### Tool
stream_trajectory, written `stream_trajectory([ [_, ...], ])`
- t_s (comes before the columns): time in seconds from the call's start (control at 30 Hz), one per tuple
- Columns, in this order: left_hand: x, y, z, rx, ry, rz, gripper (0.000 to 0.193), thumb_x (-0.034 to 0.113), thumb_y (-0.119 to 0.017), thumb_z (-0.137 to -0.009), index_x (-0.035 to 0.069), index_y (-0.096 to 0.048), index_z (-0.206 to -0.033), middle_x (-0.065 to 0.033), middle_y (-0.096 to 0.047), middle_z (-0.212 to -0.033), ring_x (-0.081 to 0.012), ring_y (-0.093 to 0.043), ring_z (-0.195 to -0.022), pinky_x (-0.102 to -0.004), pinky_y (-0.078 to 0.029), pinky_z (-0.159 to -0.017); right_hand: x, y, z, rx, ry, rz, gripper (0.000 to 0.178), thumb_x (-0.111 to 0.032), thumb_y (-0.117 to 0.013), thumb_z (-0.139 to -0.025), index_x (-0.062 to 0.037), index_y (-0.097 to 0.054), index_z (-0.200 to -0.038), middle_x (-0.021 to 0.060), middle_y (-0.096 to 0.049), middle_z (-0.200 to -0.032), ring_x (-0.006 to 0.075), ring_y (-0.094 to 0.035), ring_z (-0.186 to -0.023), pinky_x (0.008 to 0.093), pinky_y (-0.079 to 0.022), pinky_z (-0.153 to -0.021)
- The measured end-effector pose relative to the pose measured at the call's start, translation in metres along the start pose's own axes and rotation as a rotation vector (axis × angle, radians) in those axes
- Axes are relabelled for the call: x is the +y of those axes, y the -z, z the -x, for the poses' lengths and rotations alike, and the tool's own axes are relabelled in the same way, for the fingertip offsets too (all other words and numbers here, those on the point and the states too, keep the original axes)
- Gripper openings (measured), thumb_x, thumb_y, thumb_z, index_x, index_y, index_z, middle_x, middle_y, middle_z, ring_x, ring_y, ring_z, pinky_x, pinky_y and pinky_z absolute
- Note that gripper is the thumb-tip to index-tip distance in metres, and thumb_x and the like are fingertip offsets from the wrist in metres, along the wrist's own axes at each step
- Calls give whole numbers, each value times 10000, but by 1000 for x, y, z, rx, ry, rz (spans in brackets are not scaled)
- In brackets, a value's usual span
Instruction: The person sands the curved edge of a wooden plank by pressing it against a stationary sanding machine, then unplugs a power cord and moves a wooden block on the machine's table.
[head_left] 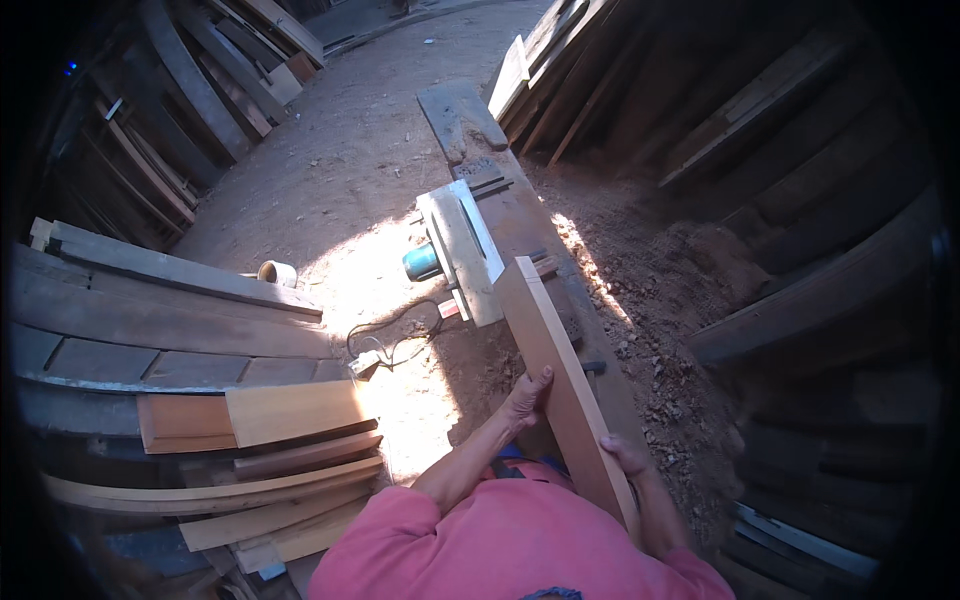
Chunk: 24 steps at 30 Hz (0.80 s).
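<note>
A long wooden board (562,380), tilted on edge, runs from my body out to the power tool ahead. My left hand (527,398) grips its left side about halfway along, thumb up near the top edge. On the right side and closer to me, my right hand (625,455) is closed round the board. The board's far end meets the near corner of a planer-like machine (458,250) with a flat metal bed and a teal motor housing (421,262). I cannot tell whether they touch. The machine rests against a long wooden bench (590,310).
Planks (180,310) lie stacked at the left, and more boards (215,75) lean behind them. Dark timber (780,110) leans along the right. A black cable (385,325) loops over the sunlit ground near a white cup-like container (277,273). Wood shavings (665,360) cover the ground right of the bench.
</note>
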<state>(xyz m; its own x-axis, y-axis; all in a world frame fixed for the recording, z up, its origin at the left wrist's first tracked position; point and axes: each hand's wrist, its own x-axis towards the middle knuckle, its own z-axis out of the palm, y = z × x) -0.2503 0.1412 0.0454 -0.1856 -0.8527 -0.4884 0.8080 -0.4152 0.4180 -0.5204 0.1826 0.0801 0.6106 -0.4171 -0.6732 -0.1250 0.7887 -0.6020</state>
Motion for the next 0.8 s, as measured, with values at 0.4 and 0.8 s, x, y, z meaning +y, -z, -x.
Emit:
stream_trajectory([
  [0.4, 9, -115, 64, -146, -424, -1050, 578, 336, -747, -906, -36, -579, -1315, -231, -661, -1207, -315, -669, -1091, -416, -542, -940, -16, -31, 25, 408, 381, 139, 723, -571, -259, -1092, -1, -535, -1440, 180, -613, -1358, 253, -515, -1341, 405, -387, -1154],
  [0.8, 22, -134, 59, -210, -536, -646, 918, 307, -652, -997, 107, -47, -1657, -173, -397, -1522, -278, -447, -1369, -409, -383, -1138, 11, -12, -5, -110, 106, -63, 867, -755, -264, -1000, -28, -697, -1185, 126, -706, -1092, 203, -665, -1005, 363, -533, -874],
])
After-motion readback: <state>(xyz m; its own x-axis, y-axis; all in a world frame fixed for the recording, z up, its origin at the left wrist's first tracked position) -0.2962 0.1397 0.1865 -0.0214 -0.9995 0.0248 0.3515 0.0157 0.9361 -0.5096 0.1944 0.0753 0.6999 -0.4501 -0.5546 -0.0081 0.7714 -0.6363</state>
